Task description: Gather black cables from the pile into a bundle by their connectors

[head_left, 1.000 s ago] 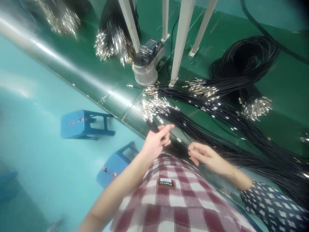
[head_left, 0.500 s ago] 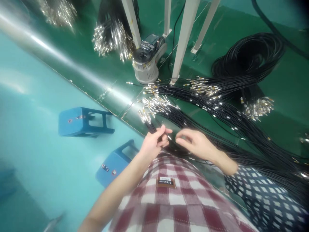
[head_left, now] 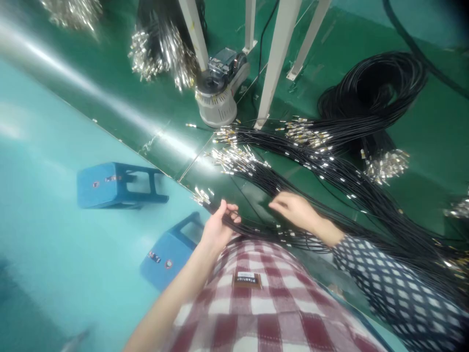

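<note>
My left hand [head_left: 219,226] is closed around a small bundle of thin black cables [head_left: 252,231], in front of my checked apron [head_left: 271,278]. The bundle's metal-tipped ends [head_left: 202,195] stick out beyond my thumb, over the table edge. My right hand [head_left: 295,209] hovers to the right, fingers drawn together in a pinch; whatever is between the fingertips is too small to make out. Just behind it runs a thicker bunch of black cables [head_left: 271,181], whose silvery connector ends [head_left: 236,160] lie fanned on the green table.
A grey-white machine [head_left: 216,105] stands by a white table leg [head_left: 273,63]. Coiled black cable [head_left: 373,88] lies at the back right. More tipped bundles [head_left: 161,54] are at the back left. Two blue stools [head_left: 98,186] stand on the floor left of the table [head_left: 154,142].
My left hand has moved left and slightly down with its cable bundle, away from my right hand. My right hand's fingers have drawn closer together. The view has shifted slightly.
</note>
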A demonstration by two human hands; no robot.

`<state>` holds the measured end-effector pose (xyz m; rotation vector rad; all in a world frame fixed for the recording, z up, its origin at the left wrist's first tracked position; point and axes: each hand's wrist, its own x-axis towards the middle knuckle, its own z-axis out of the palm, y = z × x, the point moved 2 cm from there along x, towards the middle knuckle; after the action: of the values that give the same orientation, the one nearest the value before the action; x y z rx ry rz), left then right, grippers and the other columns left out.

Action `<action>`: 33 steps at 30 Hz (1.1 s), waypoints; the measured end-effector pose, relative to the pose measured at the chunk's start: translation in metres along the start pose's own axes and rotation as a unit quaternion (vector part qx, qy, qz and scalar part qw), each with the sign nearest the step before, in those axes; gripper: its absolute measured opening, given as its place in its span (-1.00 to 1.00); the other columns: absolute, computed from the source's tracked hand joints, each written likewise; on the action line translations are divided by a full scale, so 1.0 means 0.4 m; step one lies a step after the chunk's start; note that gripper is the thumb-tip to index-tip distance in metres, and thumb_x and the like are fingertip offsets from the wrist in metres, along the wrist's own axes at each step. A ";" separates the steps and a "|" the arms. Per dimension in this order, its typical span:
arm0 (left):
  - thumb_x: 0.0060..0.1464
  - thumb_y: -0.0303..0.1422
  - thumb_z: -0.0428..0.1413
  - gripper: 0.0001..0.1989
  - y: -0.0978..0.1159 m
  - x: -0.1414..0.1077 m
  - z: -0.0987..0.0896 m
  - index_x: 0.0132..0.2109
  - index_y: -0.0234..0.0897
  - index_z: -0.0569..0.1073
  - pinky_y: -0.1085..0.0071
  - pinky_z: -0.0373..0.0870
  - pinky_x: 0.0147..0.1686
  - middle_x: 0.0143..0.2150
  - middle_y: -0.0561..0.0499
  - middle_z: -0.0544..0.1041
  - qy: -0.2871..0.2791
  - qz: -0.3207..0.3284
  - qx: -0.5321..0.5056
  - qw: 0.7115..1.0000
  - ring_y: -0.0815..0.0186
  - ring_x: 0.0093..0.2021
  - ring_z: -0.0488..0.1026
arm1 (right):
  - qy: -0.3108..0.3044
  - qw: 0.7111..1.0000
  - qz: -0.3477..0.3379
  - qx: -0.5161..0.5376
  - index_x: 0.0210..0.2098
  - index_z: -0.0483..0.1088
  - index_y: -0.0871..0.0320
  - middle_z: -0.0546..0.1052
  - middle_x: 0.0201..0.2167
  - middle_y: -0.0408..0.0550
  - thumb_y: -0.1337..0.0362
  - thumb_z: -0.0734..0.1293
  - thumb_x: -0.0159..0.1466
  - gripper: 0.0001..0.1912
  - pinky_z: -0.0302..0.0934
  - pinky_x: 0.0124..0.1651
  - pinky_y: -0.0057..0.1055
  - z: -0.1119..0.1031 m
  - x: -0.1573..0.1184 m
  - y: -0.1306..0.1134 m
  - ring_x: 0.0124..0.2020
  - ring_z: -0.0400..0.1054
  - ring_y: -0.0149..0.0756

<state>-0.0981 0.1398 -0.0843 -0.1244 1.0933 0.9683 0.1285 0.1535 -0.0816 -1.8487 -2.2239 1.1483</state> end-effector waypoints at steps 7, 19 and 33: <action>0.18 -0.13 0.11 -0.54 -0.003 -0.025 0.022 -0.56 -0.26 0.18 0.29 0.42 -0.27 -0.68 0.20 0.08 -0.080 0.007 0.006 0.997 0.44 -0.61 0.17 | 0.008 0.998 0.057 0.031 -0.19 0.46 0.25 0.48 -0.01 0.26 0.18 0.37 0.27 -0.76 0.25 -0.04 -0.24 0.129 0.244 -0.163 -0.06 0.44 -0.06; 0.14 -0.30 0.20 -0.83 -0.015 -0.068 0.073 -0.22 -0.30 0.41 0.51 0.03 -0.57 -0.69 0.28 -0.03 -0.109 0.051 0.073 0.990 0.53 -0.67 -0.10 | -0.106 0.907 0.003 0.407 -0.22 0.40 0.23 0.43 -0.50 -0.14 0.00 0.25 0.31 -0.62 0.13 -0.49 -0.53 -0.013 -0.059 -0.062 -0.57 0.19 -0.51; 0.02 -0.24 0.28 -0.73 -0.029 -0.101 0.131 -0.26 -0.41 0.52 0.52 -0.01 -0.60 -0.68 0.28 -0.04 -0.096 0.084 0.120 0.985 0.57 -0.67 -0.09 | -0.028 0.935 -0.070 0.346 -0.27 0.49 0.20 0.48 -0.41 -0.08 0.14 0.24 0.36 -0.72 0.17 -0.32 -0.45 -0.012 -0.155 -0.109 -0.39 0.31 -0.39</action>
<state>-0.0580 0.1359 -0.0306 0.2562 1.0442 0.9685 0.1125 0.1016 -0.0285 -1.3501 -1.6075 1.6775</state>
